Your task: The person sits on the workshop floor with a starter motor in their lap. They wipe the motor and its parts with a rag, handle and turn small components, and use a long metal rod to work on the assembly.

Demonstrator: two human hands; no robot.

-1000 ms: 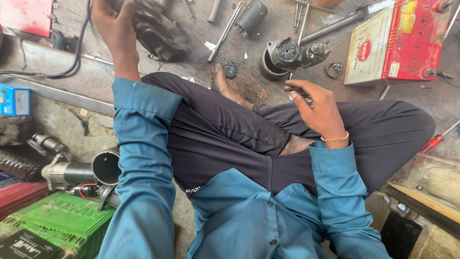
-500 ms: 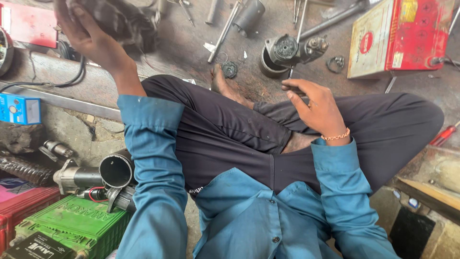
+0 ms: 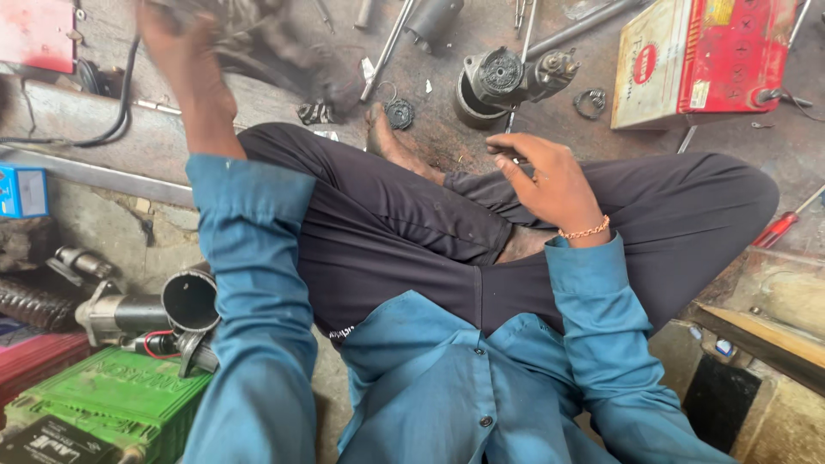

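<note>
Person sitting cross-legged on the workshop floor (image 3: 447,129), and the step in hand looks like shifting a heavy part. The left hand (image 3: 185,43) is up in the upper left of the frame with its grip closed around a dark, greasy motor housing (image 3: 275,51). That bit is motion-blurred, so I can't swear what the part is, probably a starter body.

The right hand (image 3: 550,176) sits mid-frame over the knee, fingers loosely curled, thumb and forefinger nearly together; can't tell if anything small is pinched there.

A disassembled starter motor (image 3: 507,77) stands top centre, a red battery (image 3: 705,56) upper right.

My guess: whatever comes next needs a firm hold and both hands, since that housing looks heavy.
</note>
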